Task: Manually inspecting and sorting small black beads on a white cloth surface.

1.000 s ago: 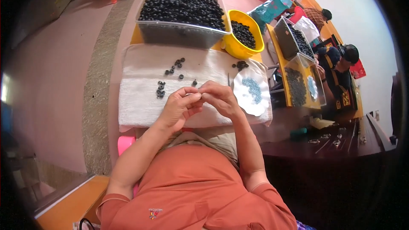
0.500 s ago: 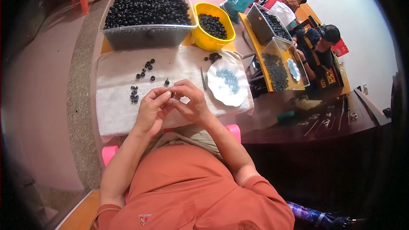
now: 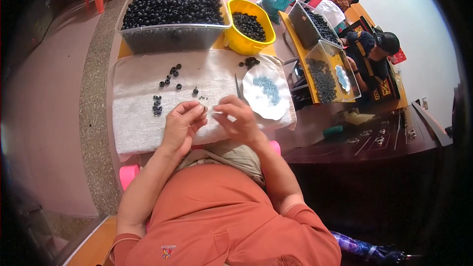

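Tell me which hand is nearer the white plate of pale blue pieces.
Right. The right hand sits just left of the white plate, almost beside its rim; the left hand is farther left, beyond the right hand.

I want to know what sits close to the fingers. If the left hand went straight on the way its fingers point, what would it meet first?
Probably the right hand, just across a small gap from the left hand; depth is unclear.
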Action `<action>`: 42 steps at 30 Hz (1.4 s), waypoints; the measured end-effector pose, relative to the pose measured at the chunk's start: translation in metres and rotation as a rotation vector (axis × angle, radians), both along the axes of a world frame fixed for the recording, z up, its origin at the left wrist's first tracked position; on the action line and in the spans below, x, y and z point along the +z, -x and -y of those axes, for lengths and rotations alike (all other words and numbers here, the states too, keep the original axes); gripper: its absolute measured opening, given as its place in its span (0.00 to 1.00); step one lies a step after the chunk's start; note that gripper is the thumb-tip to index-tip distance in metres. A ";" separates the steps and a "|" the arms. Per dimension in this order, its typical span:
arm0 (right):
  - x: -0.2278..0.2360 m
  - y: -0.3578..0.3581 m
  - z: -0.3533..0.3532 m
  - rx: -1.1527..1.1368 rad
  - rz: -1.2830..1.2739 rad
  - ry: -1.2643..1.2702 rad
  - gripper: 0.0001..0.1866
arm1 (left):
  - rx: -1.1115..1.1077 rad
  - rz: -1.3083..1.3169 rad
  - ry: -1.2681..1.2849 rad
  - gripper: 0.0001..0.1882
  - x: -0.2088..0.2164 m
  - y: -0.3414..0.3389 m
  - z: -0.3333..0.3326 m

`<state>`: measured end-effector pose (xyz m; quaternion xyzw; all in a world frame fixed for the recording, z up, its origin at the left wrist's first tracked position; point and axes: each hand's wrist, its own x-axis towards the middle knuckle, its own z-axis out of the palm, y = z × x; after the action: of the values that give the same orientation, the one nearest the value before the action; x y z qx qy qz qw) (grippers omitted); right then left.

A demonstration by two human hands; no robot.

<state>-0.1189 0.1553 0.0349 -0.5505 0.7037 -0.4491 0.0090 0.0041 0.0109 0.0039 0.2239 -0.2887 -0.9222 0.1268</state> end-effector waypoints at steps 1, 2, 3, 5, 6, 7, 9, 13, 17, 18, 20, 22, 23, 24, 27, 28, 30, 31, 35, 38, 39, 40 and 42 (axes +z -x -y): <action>0.005 0.008 -0.010 -0.023 -0.016 -0.021 0.12 | -0.001 -0.001 -0.003 0.07 0.001 0.001 0.002; 0.006 0.018 -0.020 -0.071 0.000 -0.064 0.11 | 0.017 0.010 0.036 0.07 0.003 0.002 0.005; 0.011 0.029 -0.029 -0.116 -0.068 -0.057 0.11 | 0.036 0.020 0.075 0.06 0.004 0.002 0.007; 0.014 0.055 -0.053 -0.282 -0.190 -0.261 0.10 | 0.034 0.000 0.081 0.06 0.003 0.002 0.006; 0.022 0.061 -0.059 -0.373 -0.265 -0.429 0.11 | 0.027 0.006 0.086 0.06 0.003 0.001 0.004; 0.026 0.069 -0.067 -0.375 -0.268 -0.430 0.11 | 0.012 0.007 0.092 0.05 0.003 0.001 0.003; 0.025 0.084 -0.077 -0.403 -0.430 -0.606 0.12 | 0.004 0.010 0.090 0.05 0.002 0.001 0.000; 0.017 0.096 -0.078 -0.402 -0.460 -0.662 0.12 | 0.006 0.006 0.112 0.04 0.002 0.001 0.000; 0.015 0.104 -0.070 -0.360 -0.433 -0.657 0.10 | 0.006 0.006 0.100 0.04 0.003 0.002 -0.001; 0.014 0.107 -0.070 -0.333 -0.445 -0.672 0.09 | 0.013 0.015 0.090 0.05 0.005 0.003 -0.001; 0.014 0.110 -0.067 -0.302 -0.456 -0.687 0.08 | 0.024 0.027 0.079 0.06 0.005 0.002 -0.002; 0.014 0.111 -0.065 -0.281 -0.470 -0.729 0.07 | 0.027 0.018 0.075 0.06 0.005 0.002 -0.002; 0.014 0.111 -0.064 -0.282 -0.470 -0.729 0.07 | 0.027 0.018 0.075 0.06 0.005 0.002 -0.002; 0.014 0.112 -0.064 -0.284 -0.452 -0.751 0.07 | 0.024 0.017 0.078 0.06 0.005 0.002 -0.002; 0.013 0.110 -0.062 -0.303 -0.425 -0.762 0.08 | 0.018 0.025 0.077 0.06 0.006 0.002 -0.002; 0.012 0.110 -0.062 -0.320 -0.417 -0.753 0.08 | 0.014 0.032 0.070 0.06 0.006 0.002 -0.002; 0.010 0.108 -0.066 -0.347 -0.421 -0.690 0.08 | 0.014 0.032 0.075 0.06 0.008 0.002 -0.002; 0.010 0.106 -0.068 -0.373 -0.423 -0.630 0.09 | 0.014 0.035 0.078 0.06 0.008 0.002 -0.002; 0.020 0.103 -0.069 -0.338 -0.465 -0.461 0.09 | 0.009 0.027 0.078 0.07 0.007 0.002 -0.001; 0.023 0.098 -0.063 -0.320 -0.371 -0.234 0.06 | 0.004 0.040 0.093 0.07 0.008 0.001 -0.001; 0.021 0.093 -0.060 -0.315 -0.368 -0.228 0.06 | -0.006 0.028 0.120 0.07 0.006 0.001 -0.002; 0.023 0.080 -0.053 -0.297 -0.024 -0.205 0.06 | -0.015 0.016 0.146 0.07 0.005 0.001 -0.002; 0.013 0.066 -0.048 -0.098 0.352 -0.085 0.05 | -0.049 0.003 0.181 0.07 0.003 0.003 -0.004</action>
<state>-0.1852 0.2036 0.0480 -0.4275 0.7358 -0.5081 0.1333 0.0012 0.0148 0.0070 0.2059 -0.3765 -0.8948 0.1235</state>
